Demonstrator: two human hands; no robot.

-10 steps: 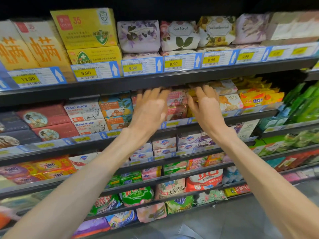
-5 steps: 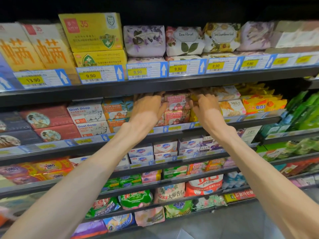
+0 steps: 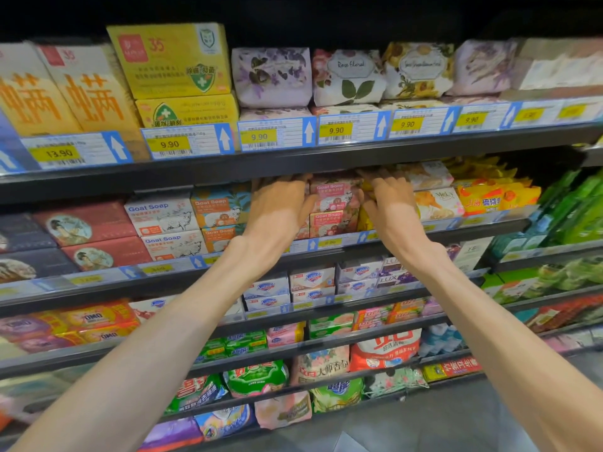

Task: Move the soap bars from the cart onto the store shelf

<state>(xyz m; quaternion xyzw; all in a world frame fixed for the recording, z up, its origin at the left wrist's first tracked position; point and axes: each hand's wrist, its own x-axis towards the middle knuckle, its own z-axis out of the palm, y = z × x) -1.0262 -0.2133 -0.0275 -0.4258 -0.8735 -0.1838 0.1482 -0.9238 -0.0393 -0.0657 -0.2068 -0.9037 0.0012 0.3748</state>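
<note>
Both hands are up at the second shelf (image 3: 326, 247) from the top, reaching in under the shelf above. Left hand (image 3: 279, 207) sits against the left side of the pink Goat Soap boxes (image 3: 332, 205), fingers reaching in alongside them; tips hidden under the upper shelf edge, so can't tell if it's gripping or just pressing. Right hand (image 3: 388, 207) is on the right side of the same stack, fingers spread and bent over the top right corner; again can't tell whether it's a real grip. The pink boxes sit two high between the hands, front faces out, on the shelf.

Left of the hands: orange Goat Soap boxes (image 3: 220, 212), then white Goat Soap boxes (image 3: 163, 220), then red boxes (image 3: 88, 234). Right of the hands: cream Mely packs (image 3: 437, 203), then yellow-orange packs (image 3: 496, 199), green packs (image 3: 577, 210) at the far right.

Top shelf: yellow boxes (image 3: 173, 70), floral wrapped bars (image 3: 346, 76), price tags (image 3: 169, 143) reading 9.90 and 13.90.

Below: white and blue soap boxes (image 3: 313, 282), Lux boxes (image 3: 393, 277), OMO packs (image 3: 94, 319), bagged products lower down. Cart isn't in frame.
</note>
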